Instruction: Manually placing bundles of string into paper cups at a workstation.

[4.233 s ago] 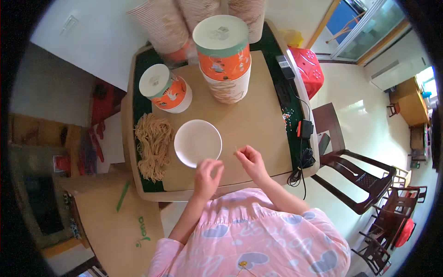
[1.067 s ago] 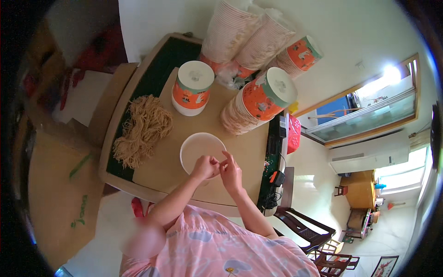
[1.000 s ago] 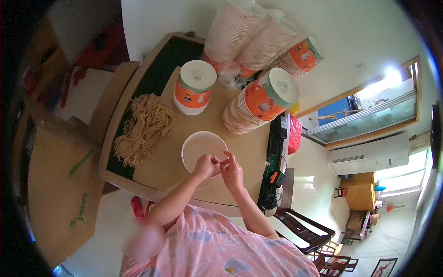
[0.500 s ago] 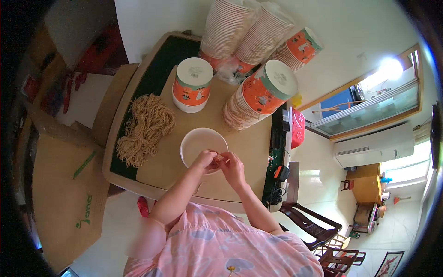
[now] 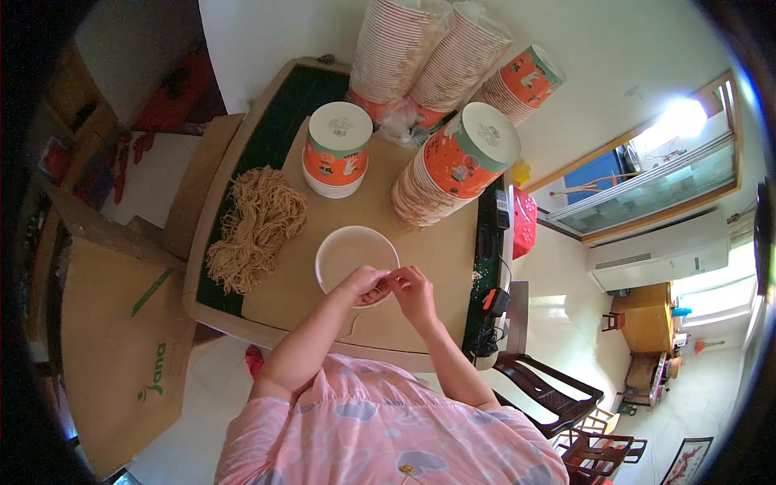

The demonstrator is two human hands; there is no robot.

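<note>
A white paper bucket (image 5: 346,246) stands open-side up on the table in front of me, and both hands meet over its near right rim. My left hand (image 5: 368,284) is closed, fingers curled, with a thin pale string (image 5: 352,326) trailing below its wrist onto the table. Thumb and fingertips of my right hand (image 5: 413,293) are pinched together against the left fingertips; what lies between them is too small to make out. A heap of beige strings (image 5: 257,229) lies left of the bucket.
Behind the bucket stand an upturned orange-and-green paper bucket (image 5: 338,149) and a leaning stack of such buckets (image 5: 457,166). Wrapped stacks (image 5: 396,56) rise farther back. A cardboard box (image 5: 121,323) is at the left, a black charger (image 5: 496,302) at the table's right edge.
My fingers have shifted slightly at the bucket's rim, the right hand turning a little with its fingertips still against the left. The bucket and string heap keep their places.
</note>
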